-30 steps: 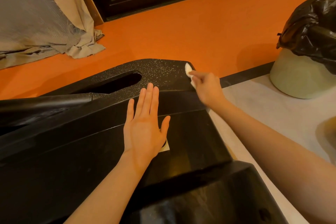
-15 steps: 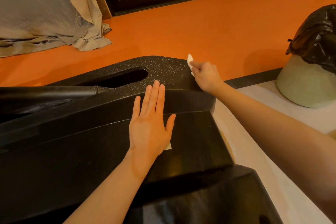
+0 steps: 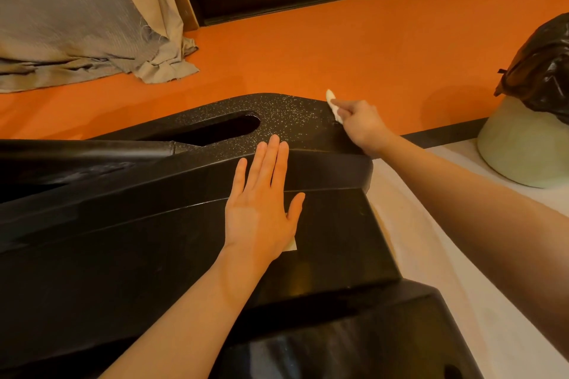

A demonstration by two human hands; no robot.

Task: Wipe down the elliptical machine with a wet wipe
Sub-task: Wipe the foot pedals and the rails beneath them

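Here, the white wet wipe (image 3: 334, 106) sits pinched in the curled fingers of the right hand (image 3: 363, 126), pressed to the far right edge of the elliptical machine (image 3: 138, 224), whose black speckled housing fills the lower left of the frame. The left hand (image 3: 261, 209) lies flat on the housing, fingers straight and together, partly covering a pale sticker (image 3: 291, 245). At right stands a pale bin (image 3: 517, 151) with a black bag (image 3: 545, 71); crumpled curtain cloth (image 3: 77, 24) lies upper left on the orange floor (image 3: 308, 49).

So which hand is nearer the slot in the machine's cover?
Left. The left hand lies flat just below the slot, fingertips near its right end. The right hand holds the wipe at the cover's far right edge.
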